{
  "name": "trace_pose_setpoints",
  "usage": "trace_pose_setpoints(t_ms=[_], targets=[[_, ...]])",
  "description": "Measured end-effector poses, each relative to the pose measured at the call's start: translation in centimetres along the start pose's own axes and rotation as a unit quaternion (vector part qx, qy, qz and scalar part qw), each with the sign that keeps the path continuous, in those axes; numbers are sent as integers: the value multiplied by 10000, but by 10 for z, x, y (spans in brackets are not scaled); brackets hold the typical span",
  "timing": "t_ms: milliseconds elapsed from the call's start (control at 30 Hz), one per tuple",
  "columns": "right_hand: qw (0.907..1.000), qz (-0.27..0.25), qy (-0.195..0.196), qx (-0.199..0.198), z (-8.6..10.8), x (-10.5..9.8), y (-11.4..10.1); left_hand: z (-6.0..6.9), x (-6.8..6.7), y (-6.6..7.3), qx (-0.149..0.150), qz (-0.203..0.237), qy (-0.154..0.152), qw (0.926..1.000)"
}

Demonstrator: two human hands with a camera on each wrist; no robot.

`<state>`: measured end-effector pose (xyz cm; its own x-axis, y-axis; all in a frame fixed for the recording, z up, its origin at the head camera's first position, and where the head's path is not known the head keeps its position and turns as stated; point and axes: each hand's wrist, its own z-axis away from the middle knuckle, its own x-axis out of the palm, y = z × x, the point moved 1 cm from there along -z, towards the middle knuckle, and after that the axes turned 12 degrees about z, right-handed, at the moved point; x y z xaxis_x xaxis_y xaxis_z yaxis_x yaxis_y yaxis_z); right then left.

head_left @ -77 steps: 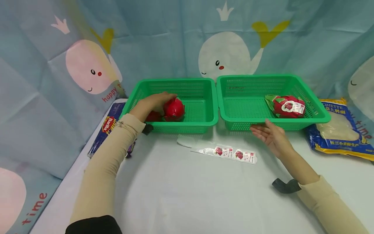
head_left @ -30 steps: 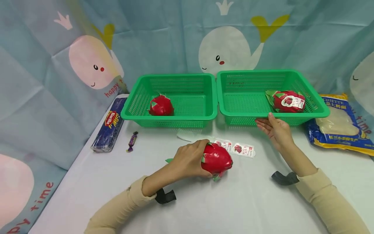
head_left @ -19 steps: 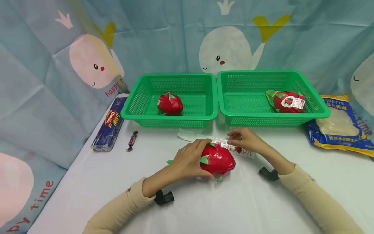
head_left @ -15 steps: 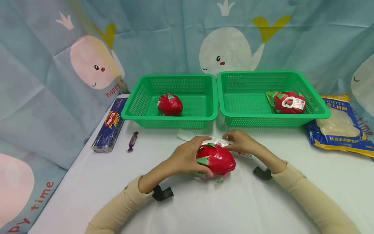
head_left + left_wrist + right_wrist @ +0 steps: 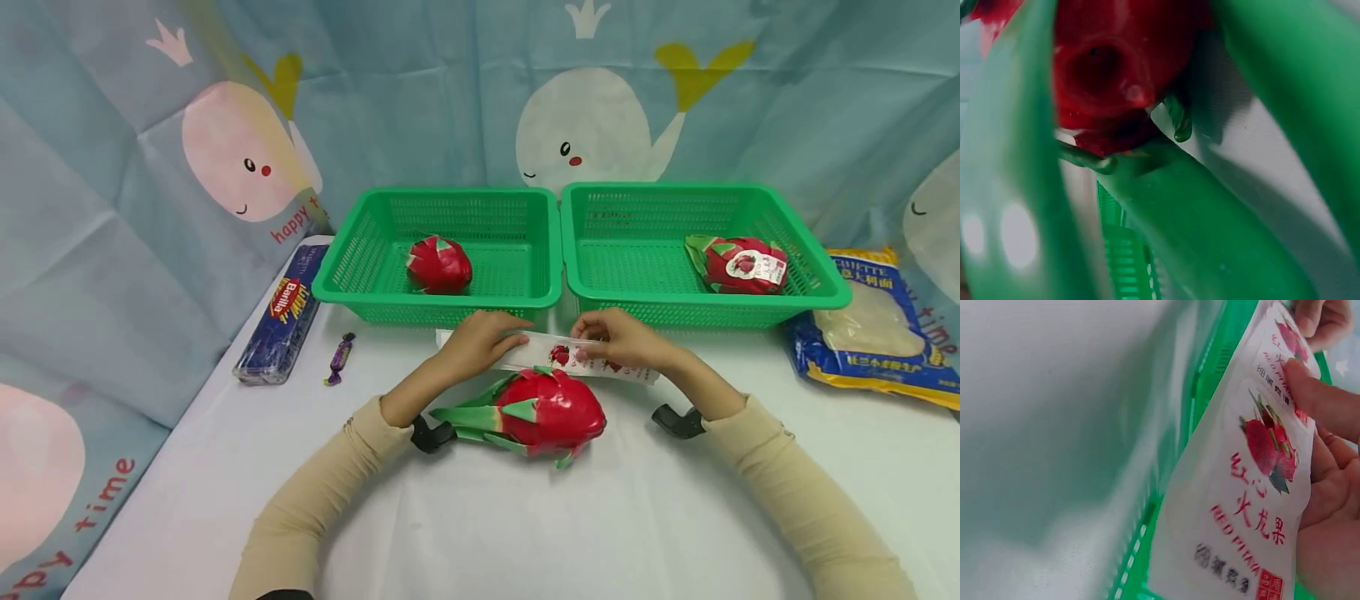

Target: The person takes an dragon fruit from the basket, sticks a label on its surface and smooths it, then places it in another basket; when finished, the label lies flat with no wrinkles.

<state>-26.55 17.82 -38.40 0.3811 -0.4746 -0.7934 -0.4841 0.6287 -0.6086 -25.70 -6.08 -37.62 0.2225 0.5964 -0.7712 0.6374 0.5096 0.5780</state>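
Note:
A strip of dragon fruit stickers [image 5: 517,355] is held between both hands just behind a dragon fruit [image 5: 558,410]. My left hand [image 5: 480,343] pinches it near its left part. With thumb and fingers, my right hand [image 5: 630,340] grips it further right; in the right wrist view, the thumb presses on the printed face of the sticker strip [image 5: 1229,506], which shows two labels. The dragon fruit lies on the table, leaves to the left. Its red body [image 5: 1122,56] and long green leaves [image 5: 1197,219] fill the left wrist view, where no fingers show.
Two green baskets stand side by side at the back. The left basket [image 5: 435,298] has one dragon fruit [image 5: 440,265]; the right basket [image 5: 705,296] has a labelled dragon fruit [image 5: 742,265]. A spaghetti pack [image 5: 281,321], a candy [image 5: 340,358] and a pasta bag [image 5: 873,325] lie around.
My left hand carried a dragon fruit from the left basket to the table, then let go and took the sticker strip. My right hand left the right basket's rim and gripped the strip, now raised.

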Motion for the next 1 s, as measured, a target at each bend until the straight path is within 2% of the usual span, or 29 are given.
trace_pose_setpoints(t_ms=[133,233,333,467,533,633,733,833,900,1000], targets=[[9991,-223,-27,-348,1,-5,-1,-1,1,-4,-422,722,214,9963],[9967,-165,100,-790,0,-3,-4,-1,1,-11,-838,1449,253,9856],[9924,35,373,-1173,-1,0,-9,-3,3,-16,-1165,1988,259,9727],[9921,135,671,-1052,-2,3,-11,-3,4,-19,-1346,2376,269,9616],[9928,100,794,-894,-1,4,-10,-2,5,-21,-1401,2315,260,9624],[9912,-66,1082,-762,4,5,-9,0,6,-23,-1489,2035,207,9675],[9865,-299,1478,-643,14,1,-12,5,5,-27,-1596,1441,44,9766],[9835,-602,1658,-393,25,-10,-20,10,0,-29,-1504,807,-187,9852],[9850,-595,1610,-177,30,-19,-27,13,-6,-24,-1297,486,-253,9900],[9899,-422,1354,5,32,-31,-36,13,-19,2,-920,574,-64,9941]])
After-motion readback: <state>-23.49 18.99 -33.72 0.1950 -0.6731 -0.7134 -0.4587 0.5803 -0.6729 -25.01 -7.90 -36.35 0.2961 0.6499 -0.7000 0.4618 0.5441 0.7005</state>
